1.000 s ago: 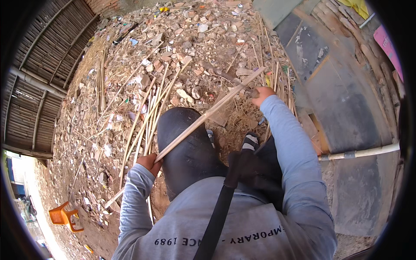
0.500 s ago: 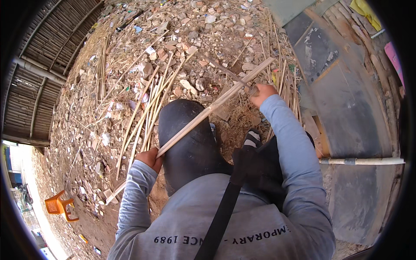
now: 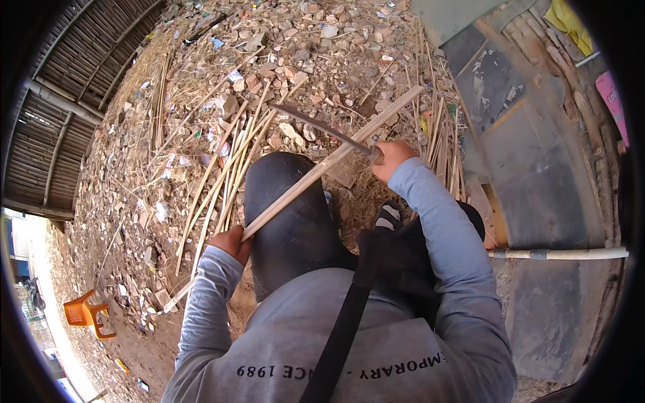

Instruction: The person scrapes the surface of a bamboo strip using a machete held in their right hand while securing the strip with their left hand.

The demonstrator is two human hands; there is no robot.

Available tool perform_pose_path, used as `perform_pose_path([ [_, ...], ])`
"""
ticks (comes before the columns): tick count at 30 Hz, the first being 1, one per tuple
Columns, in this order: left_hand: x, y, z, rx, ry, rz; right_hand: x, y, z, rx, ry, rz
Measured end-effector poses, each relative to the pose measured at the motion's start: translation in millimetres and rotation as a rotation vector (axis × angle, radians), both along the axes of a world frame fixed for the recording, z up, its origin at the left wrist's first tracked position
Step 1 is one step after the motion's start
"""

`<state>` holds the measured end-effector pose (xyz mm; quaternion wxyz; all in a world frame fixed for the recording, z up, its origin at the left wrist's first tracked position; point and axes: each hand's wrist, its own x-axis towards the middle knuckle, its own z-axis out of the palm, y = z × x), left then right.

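My left hand [image 3: 232,244] is closed around a long split bamboo strip [image 3: 292,201], which slants across my thigh toward the upper right. The strip's lower end sticks out behind that hand at the lower left. In my right hand [image 3: 395,162] is the handle of a long, narrow-bladed knife [image 3: 312,121]. Its dark blade lies across the bamboo, pointing up and left, with the handle just right of the strip. Whether the edge bites into the bamboo I cannot tell.
Pale bamboo strips [image 3: 228,164] lie loose to the left of my knee, and more strips [image 3: 443,151] are on the right. Stones and litter cover the ground [image 3: 282,60]. Dark sheets [image 3: 544,181] stand at the right; an orange plastic chair [image 3: 82,311] is at the lower left.
My right hand has moved down and left along the strip, bringing the knife blade with it. The blade now reaches farther left. My left hand has stayed nearly in place.
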<state>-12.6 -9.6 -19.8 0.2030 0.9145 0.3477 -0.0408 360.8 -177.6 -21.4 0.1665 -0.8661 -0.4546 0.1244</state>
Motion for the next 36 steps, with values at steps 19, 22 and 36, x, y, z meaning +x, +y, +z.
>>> perform_pose_path([
  [19, 4, -12, -4, 0.144, -0.056, 0.022, 10, 4, 0, -0.073, 0.101, -0.019],
  [22, -8, -9, -11, 0.127, -0.059, 0.018, -12, 3, 10, -0.015, 0.011, 0.045],
  [36, 11, -13, 8, 0.110, 0.007, 0.040, 30, -4, -25, -0.049, 0.101, -0.163],
])
